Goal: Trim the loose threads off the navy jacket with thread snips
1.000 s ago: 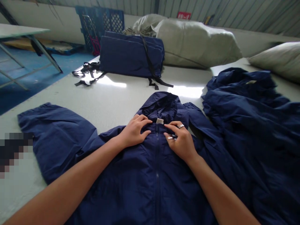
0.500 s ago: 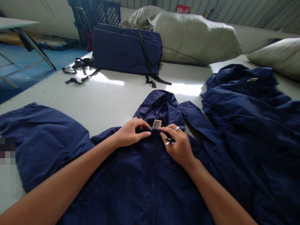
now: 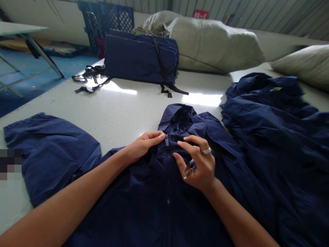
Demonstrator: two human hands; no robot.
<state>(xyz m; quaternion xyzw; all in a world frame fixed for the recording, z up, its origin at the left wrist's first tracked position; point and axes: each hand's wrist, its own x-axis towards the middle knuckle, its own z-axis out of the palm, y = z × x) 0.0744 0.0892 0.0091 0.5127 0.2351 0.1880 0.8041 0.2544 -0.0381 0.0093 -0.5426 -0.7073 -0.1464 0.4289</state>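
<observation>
A navy hooded jacket [image 3: 154, 195] lies spread on the pale table [image 3: 123, 109], with its hood [image 3: 181, 118] towards the far side. Its zipper pull [image 3: 167, 140] sits at the collar. My left hand [image 3: 142, 145] lies left of the pull, fingers together on the collar's front edge, seemingly holding it. My right hand [image 3: 197, 161] rests just right of the zipper, fingers apart on the fabric, with rings on several fingers. A sleeve [image 3: 48, 154] lies flat out to the left. The neck label is hidden.
A rumpled navy garment pile [image 3: 272, 144] fills the table's right side. At the far edge stands a strapped navy bundle [image 3: 138, 56], with pale sacks [image 3: 213, 44] behind it. A blue crate [image 3: 108, 20] and a folding table [image 3: 17, 31] stand beyond.
The zipper pull has risen to the collar, closing the neck and hiding the label. My right hand has drawn back from the zipper and its fingers have spread. The hood looks flatter.
</observation>
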